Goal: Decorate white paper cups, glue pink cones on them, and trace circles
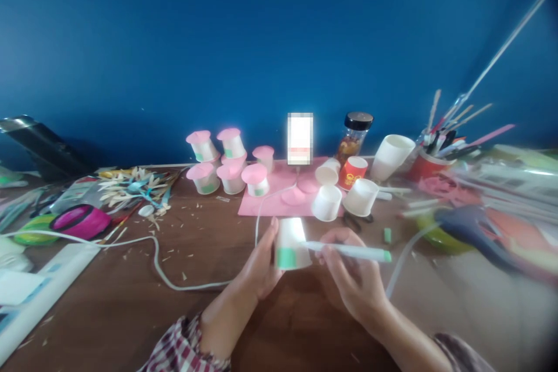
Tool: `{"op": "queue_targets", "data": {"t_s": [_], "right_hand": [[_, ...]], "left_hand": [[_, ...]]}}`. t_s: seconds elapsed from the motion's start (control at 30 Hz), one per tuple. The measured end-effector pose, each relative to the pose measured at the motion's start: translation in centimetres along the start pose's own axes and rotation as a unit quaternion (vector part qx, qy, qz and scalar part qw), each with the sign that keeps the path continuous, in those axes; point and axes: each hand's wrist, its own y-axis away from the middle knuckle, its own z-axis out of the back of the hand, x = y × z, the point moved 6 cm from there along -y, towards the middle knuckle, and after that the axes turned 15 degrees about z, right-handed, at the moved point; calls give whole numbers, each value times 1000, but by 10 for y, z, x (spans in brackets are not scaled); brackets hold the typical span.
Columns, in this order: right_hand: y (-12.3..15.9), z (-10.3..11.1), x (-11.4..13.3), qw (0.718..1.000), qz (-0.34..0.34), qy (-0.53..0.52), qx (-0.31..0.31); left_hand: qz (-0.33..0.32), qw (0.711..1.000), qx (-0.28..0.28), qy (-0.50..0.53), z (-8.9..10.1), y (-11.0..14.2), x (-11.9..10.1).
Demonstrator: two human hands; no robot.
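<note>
A white paper cup with a green patch (293, 241) is held above the near middle of the brown wooden surface (196, 317), its narrow end up and its wide end down, the long axis close to upright with a slight lean. The patch lies low on its side, by the wide end. The cup is gripped by the left hand (264, 270), reached in from the lower left, with the fingers closed around its left side and the thumb pointed up. A slim, pale marker with a green end (357, 251) is pinched in the closed fingers of the right hand (355, 279), its long axis nearly level, its tip turned left to the cup and the green end to the right; whether the cup is touched by the tip cannot be told. The right forearm is slanted in from the lower right. Beyond the right hand, a small green cap (387, 235) is seen. Farther back, a pink sheet (249, 202) is laid flat, with white cups (326, 203) at its right and pink-topped paper cups (203, 179) at its left.
</note>
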Motion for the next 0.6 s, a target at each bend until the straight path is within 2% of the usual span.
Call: {"op": "queue_targets", "data": {"t_s": [0.17,0.3,0.6], "right_hand": [[1,2,0,997,41,64,31],[-3,4,7,991,78,108,28],[-6,5,7,987,88,129,26]], "left_hand": [[11,1000,-9,-13,2,-3,5],[-5,1000,-14,-25,2,-2,5],[-2,999,-34,-3,4,-1,9]]}}
